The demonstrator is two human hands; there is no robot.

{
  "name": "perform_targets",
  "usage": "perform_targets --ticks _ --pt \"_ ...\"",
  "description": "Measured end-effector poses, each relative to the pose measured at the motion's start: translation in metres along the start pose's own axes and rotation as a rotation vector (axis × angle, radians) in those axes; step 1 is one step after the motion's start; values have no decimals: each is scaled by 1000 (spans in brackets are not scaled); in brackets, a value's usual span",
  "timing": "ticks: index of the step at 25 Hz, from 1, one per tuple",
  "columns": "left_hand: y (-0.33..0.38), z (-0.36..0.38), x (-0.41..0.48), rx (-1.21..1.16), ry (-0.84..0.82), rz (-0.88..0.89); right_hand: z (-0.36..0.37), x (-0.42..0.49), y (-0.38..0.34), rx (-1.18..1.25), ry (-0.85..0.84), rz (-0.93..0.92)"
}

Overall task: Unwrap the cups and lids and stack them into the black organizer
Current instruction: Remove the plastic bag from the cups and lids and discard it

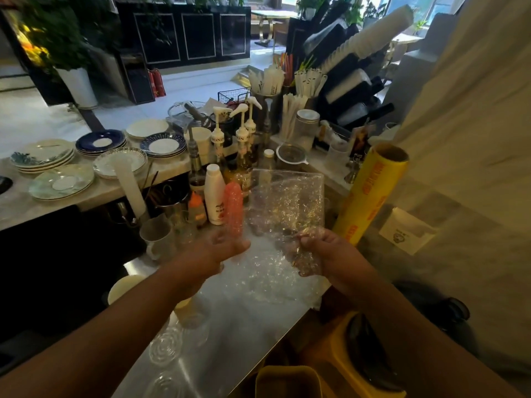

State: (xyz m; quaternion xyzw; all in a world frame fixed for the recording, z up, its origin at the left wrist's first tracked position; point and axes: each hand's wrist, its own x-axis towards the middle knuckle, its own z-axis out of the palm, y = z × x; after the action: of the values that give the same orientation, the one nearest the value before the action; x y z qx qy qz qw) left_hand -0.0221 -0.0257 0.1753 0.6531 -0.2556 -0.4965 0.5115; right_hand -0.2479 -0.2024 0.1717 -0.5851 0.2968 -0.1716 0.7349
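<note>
A crumpled sheet of clear plastic wrap (284, 205) stands up above the steel counter (218, 340). My right hand (321, 254) is shut on its lower right corner. My left hand (221, 248), blurred, reaches under the wrap's left edge with fingers apart; whether it touches the wrap I cannot tell. More clear wrap (267, 280) lies bunched on the counter below. The black organizer (353, 81) stands at the back right, with a long stack of white cups (370, 38) leaning out of its top slot and white lids in lower slots.
A yellow cling-film roll (370, 193) leans at the right. Sauce bottles (214, 193), syrup pump bottles (244, 133) and straw holders (267, 81) crowd behind the wrap. Stacked plates (112, 142) fill the left ledge. Clear glasses (169, 343) and a metal jug (156, 234) stand at the left.
</note>
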Motion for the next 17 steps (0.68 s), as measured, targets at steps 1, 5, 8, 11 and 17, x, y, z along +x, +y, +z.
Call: perform_targets --ticks 1,5,8,11,17 --pt "0 1 2 -16 -53 -7 -3 -1 -1 34 -27 3" --pt "4 12 7 -8 -109 13 -14 -6 -2 37 -111 11" --pt "3 23 15 38 -53 12 -26 -2 6 45 -37 40" --pt "-2 29 23 80 -36 4 -35 -1 11 68 41 47" --pt "-6 45 30 14 -68 37 -49 -5 18 196 108 41"
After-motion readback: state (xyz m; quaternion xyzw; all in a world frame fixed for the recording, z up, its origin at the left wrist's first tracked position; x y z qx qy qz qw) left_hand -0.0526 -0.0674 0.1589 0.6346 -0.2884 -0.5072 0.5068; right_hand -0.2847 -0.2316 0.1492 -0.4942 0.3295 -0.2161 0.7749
